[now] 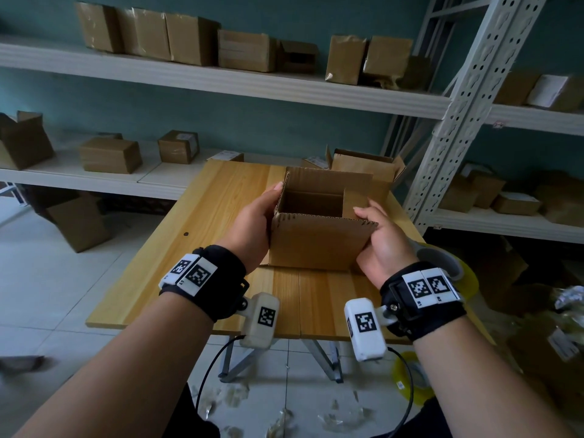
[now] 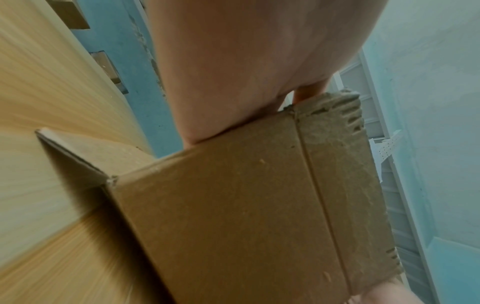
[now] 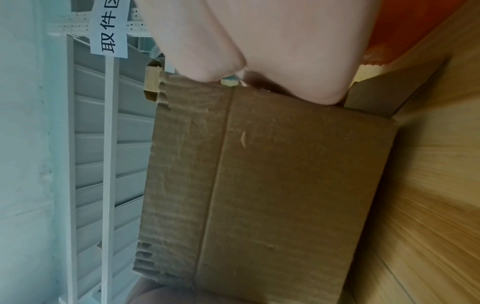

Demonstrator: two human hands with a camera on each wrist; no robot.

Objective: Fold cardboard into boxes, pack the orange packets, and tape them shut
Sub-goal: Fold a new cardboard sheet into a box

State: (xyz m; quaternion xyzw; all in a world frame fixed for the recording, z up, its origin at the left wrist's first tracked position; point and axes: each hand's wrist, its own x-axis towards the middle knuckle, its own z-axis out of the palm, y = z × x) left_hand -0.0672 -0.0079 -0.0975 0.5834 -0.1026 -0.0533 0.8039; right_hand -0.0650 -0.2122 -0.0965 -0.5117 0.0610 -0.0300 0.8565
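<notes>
A brown cardboard box (image 1: pixel 319 245) stands on the wooden table (image 1: pixel 205 248), its top flaps up and its inside hollow. My left hand (image 1: pixel 257 216) grips the box's left side, thumb tip at the upper left rim. My right hand (image 1: pixel 382 238) holds the right side, thumb hooked over the near flap's right corner. The left wrist view shows the box wall (image 2: pixel 233 216) under my palm (image 2: pixel 246 61). In the right wrist view the box's near wall (image 3: pixel 272 185) fills the frame below my palm (image 3: pixel 272 45), and an orange patch (image 3: pixel 405 26) shows beyond it.
A roll of clear tape (image 1: pixel 442 260) lies at the table's right edge behind my right wrist. Another open box (image 1: pixel 366 165) stands at the table's far edge. White shelves (image 1: pixel 221 77) carry several cardboard boxes. More boxes and wrappers litter the floor on the right (image 1: pixel 543 327).
</notes>
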